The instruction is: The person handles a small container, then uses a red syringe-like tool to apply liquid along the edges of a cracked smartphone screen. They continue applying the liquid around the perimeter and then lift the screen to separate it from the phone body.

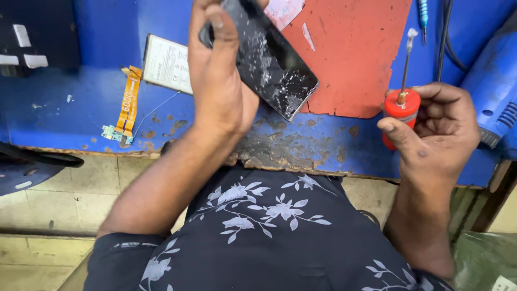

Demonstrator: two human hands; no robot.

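My left hand (218, 75) grips a black phone (272, 62) with a badly cracked, scuffed face, holding it tilted above the blue workbench (81, 102). The phone's upper end is hidden behind my fingers. My right hand (439, 129) is closed around a small red bottle (401, 110) with a long thin metal nozzle (406, 59) pointing up, held over the bench's near right edge, apart from the phone.
A flat white phone battery (167, 63) lies on the bench left of my left hand. An orange flex cable (126, 105) lies beside it. A red mat (350, 54) covers the middle. A blue tool body (495, 81) and dark cables (447, 37) sit at right. The bench's near edge is worn.
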